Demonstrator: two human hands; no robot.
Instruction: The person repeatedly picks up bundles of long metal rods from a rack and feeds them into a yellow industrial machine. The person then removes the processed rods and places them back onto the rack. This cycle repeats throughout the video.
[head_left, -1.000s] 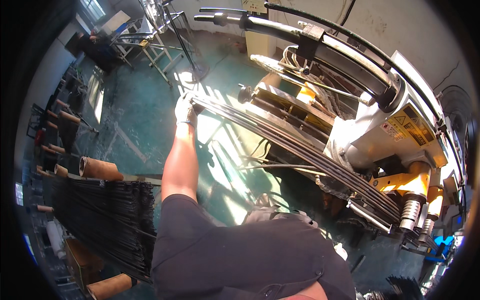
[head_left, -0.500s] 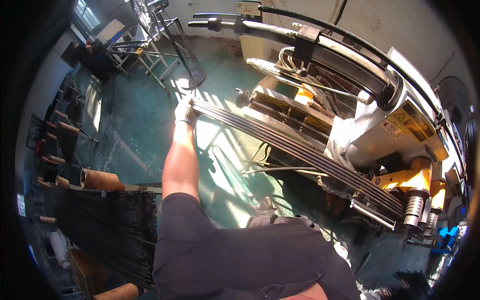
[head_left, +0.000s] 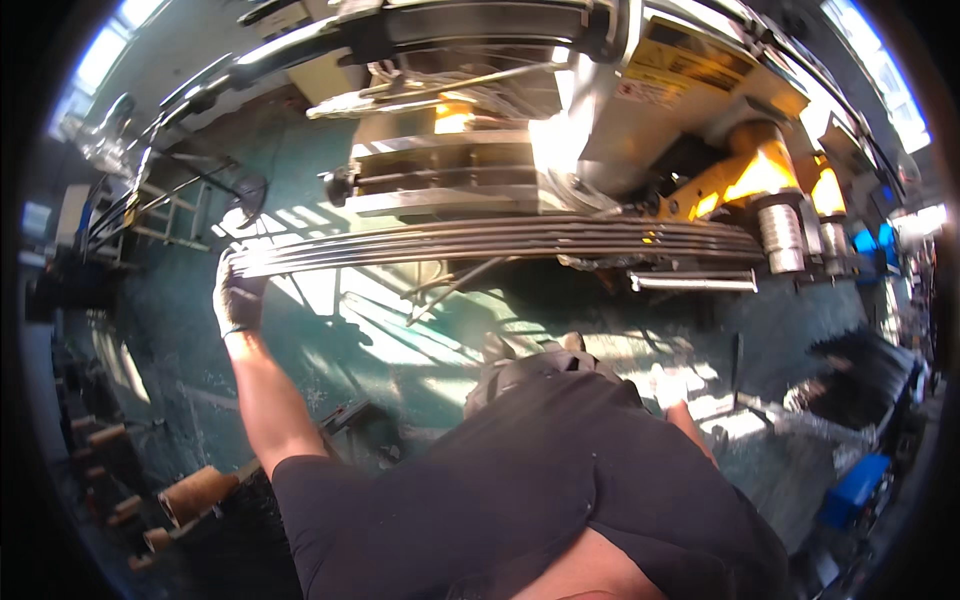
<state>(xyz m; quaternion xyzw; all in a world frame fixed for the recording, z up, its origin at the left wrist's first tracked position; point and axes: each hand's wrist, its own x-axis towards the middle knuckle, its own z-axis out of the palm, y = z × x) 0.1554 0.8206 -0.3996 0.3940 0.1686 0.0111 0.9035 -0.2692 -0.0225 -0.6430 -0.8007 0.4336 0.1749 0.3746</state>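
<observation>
Your view has swung right. Your left hand [head_left: 238, 297] grasps one end of the long rods [head_left: 480, 240], stretched along the machine's [head_left: 640, 138] near edge; your right hand's [head_left: 672, 387] fingers are unclear.

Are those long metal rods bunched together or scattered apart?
Bunched together: the long metal rods run closely side by side, their left ends gathered at the person's left hand.

Near your left, you have a brown cardboard tube [head_left: 197, 497], with smaller tubes [head_left: 106, 434] further left. Far left, you see a pale metal frame [head_left: 172, 222] and a dark round base [head_left: 251, 188]. Sunlight streaks your green floor [head_left: 190, 385]; a blue container [head_left: 857, 490] shows near right.
</observation>
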